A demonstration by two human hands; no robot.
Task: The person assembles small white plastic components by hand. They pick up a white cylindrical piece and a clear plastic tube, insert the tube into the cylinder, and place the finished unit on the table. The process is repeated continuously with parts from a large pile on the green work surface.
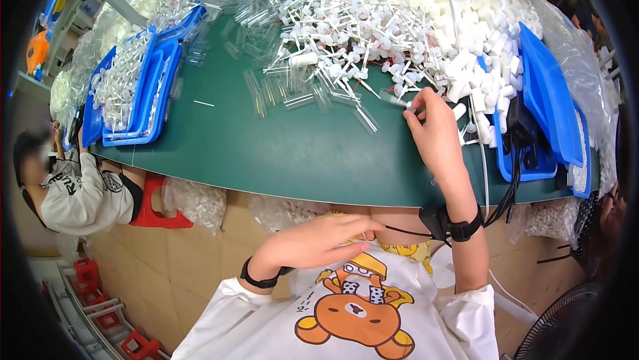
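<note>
My right hand [432, 130] is over the green table [279, 153], thumb and fingers pinched on a small clear tube with a white end [398, 101]; the fingertips partly cover it. Just beyond lies a heap of thin white stems with round translucent heads [346, 40]. White cylindrical caps [482, 83] are piled right of the hand. Loose clear tubes [273, 90] lie left of the stems. My left hand [319, 240] hovers above my lap, in front of the table edge, fingers stretched out and holding nothing. Both wrists wear black bands.
Blue trays [160, 117] with small white parts stand at the left. More blue trays [549, 103] stand at the right, beside black cables [519, 160]. A white cord [478, 140] crosses the table near my right hand. Another person [86, 190] sits at the left.
</note>
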